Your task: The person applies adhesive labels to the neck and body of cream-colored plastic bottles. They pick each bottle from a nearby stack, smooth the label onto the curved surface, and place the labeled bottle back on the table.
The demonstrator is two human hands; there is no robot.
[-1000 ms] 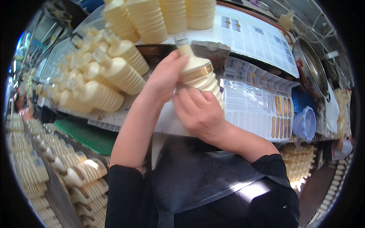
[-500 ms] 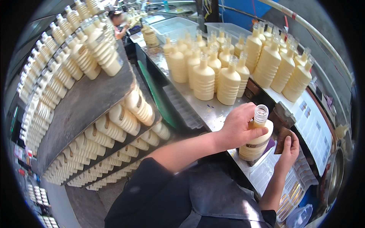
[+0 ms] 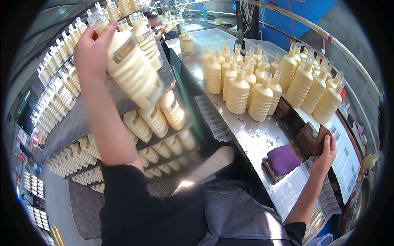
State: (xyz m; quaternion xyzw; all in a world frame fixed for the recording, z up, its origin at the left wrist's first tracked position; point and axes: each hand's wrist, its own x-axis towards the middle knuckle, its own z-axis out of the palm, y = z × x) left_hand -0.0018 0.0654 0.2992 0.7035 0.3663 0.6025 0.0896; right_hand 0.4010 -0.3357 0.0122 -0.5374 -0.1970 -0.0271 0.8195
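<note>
My left hand (image 3: 91, 51), raised at the upper left, is closed around the neck of a cream-coloured ribbed bottle (image 3: 133, 69) with a brown-and-gold label. This bottle tilts over the top board of a rack (image 3: 92, 108), beside other cream bottles; motion blurs its base. On the right, my right hand (image 3: 325, 153) pinches a flat brown piece (image 3: 321, 141), perhaps a scraper, above the bench. A folded purple cloth (image 3: 284, 159) rests on a small block at the bench's near part. Several unlabelled cream bottles (image 3: 238, 96) stand upright farther back on the metal bench (image 3: 242, 127).
Lower rack tiers hold several bottles (image 3: 172, 110) lying tilted. Sheets of labels (image 3: 342, 164) lie at the bench's right. A clear plastic tub (image 3: 213, 39) stands at the back, and another person (image 3: 155, 24) works beyond it. A pale pipe (image 3: 295, 18) crosses the upper right.
My left hand has carried the labelled bottle from the bench up and left to the rack. The purple cloth it partly covered now shows. My right hand keeps the brown piece, shifted slightly right.
</note>
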